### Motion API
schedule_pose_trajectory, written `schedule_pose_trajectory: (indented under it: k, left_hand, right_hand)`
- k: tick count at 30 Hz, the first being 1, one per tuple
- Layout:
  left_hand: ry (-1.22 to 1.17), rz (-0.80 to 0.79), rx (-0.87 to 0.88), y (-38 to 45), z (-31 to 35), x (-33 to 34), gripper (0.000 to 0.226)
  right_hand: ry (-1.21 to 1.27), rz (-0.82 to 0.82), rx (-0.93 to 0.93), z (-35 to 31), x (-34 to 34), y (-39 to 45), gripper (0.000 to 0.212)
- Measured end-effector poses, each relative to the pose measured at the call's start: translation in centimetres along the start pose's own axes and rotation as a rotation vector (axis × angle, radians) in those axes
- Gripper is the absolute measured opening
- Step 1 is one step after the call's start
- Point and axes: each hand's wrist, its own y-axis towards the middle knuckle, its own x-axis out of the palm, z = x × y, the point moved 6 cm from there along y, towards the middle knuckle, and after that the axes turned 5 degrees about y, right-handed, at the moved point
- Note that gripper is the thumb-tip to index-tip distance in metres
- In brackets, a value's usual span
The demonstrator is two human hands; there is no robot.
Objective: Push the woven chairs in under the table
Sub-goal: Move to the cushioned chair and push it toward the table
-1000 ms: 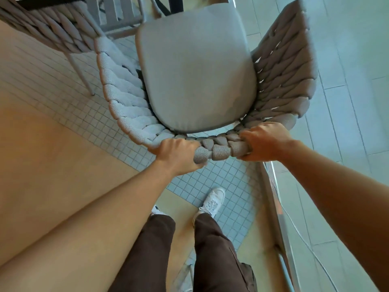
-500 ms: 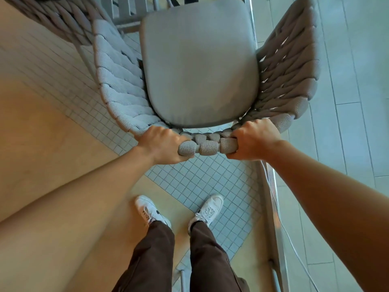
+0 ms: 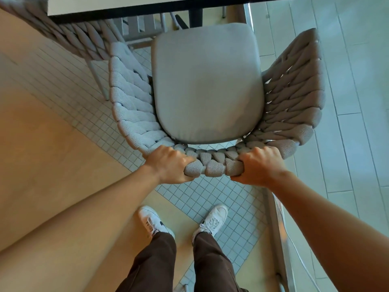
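Woven chair (image 3: pixel 134 106) stands at twelve o'clock from the person, its backrest toward the body and its front edge pointing at the table (image 3: pixel 134 6) across the top of the view. Both hands are clamped on the top rail of the backrest: the left hand (image 3: pixel 169 165) toward seven o'clock of the seat cushion (image 3: pixel 207 85), the right hand (image 3: pixel 260 166) toward five o'clock, with a short run of braided rail bare between them. The hands sit about level, neither clearly nearer the table. The chair's front-to-back line runs nearly straight from six to twelve o'clock, and the cushion's front lies just short of the table's dark edge, so most of the seat looks to be out in the open. A second woven chair (image 3: pixel 69 32) sits at ten o'clock, partly under the table. A straight push toward twelve o'clock appears to be what remains.
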Motion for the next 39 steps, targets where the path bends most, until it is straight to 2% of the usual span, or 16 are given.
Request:
schedule_pose_trajectory:
  k: [6, 8, 10, 12, 14, 15, 17, 18, 19, 20, 21, 22, 25, 30, 34, 39]
  left_hand:
    - [-0.118, 0.258, -0.020, -1.2, -1.9, -1.1, 0.069]
    - [-0.152, 0.360, -0.123, -1.6, -1.5, -1.2, 0.061]
    - [-0.154, 0.448, -0.382, -2.1, -0.9, -1.2, 0.059]
    - [-0.388, 0.492, -0.815, -3.6, -0.2, -0.5, 0.081]
    - [-0.868, 0.538, -1.271, -5.5, 1.5, 1.4, 0.116]
    - [-1.114, 0.554, -1.424, -5.8, 2.4, 2.4, 0.128]
    - [-1.572, 0.582, -1.580, -5.0, 4.1, 3.6, 0.140]
    - [-1.785, 0.617, -1.603, -4.3, 4.7, 3.7, 0.138]
    - [-1.956, 0.668, -1.591, -3.6, 5.0, 3.7, 0.129]
    - [-2.056, 0.728, -1.569, -3.2, 5.0, 3.9, 0.115]
    - [-2.100, 0.773, -1.552, -3.0, 4.9, 4.0, 0.101]
    - [-2.128, 0.806, -1.537, -2.9, 4.7, 4.0, 0.092]
    - [-2.169, 0.855, -1.541, -2.9, 4.5, 3.7, 0.083]
    - [-2.203, 0.857, -1.511, -3.5, 4.8, 3.9, 0.073]
    - [-2.204, 0.835, -1.497, -3.7, 4.7, 4.2, 0.075]
    - [-2.223, 0.857, -1.486, -3.7, 4.5, 3.9, 0.072]
  right_hand:
    - [0.142, 0.000, -0.050, -0.4, 0.3, 0.8, 0.081]
    - [0.229, 0.110, -0.107, -0.3, 0.2, -0.4, 0.083]
    - [0.296, 0.260, -0.038, 0.1, -0.3, -1.9, 0.080]
    - [0.432, 0.351, 0.268, 1.4, 0.2, -3.3, 0.080]
    - [0.769, 0.428, 0.725, 2.6, 1.1, -4.9, 0.097]
    - [0.997, 0.455, 0.978, 2.8, 1.9, -5.4, 0.107]
    - [1.460, 0.417, 1.432, 2.0, 3.7, -5.9, 0.116]
    - [1.703, 0.377, 1.548, 1.1, 4.4, -5.6, 0.108]
    - [1.964, 0.350, 1.562, 0.4, 4.9, -4.8, 0.090]
    - [2.190, 0.338, 1.522, -0.2, 5.1, -4.0, 0.070]
    - [2.300, 0.345, 1.481, -0.3, 5.1, -3.6, 0.056]
    - [2.313, 0.352, 1.460, -0.3, 5.1, -3.6, 0.049]
    - [2.266, 0.366, 1.427, -0.1, 4.8, -3.8, 0.043]
    - [2.300, 0.389, 1.433, -0.7, 5.1, -4.7, 0.047]
    - [2.273, 0.391, 1.452, -0.8, 5.0, -5.0, 0.050]
    - [2.256, 0.388, 1.447, -0.9, 5.0, -4.7, 0.027]
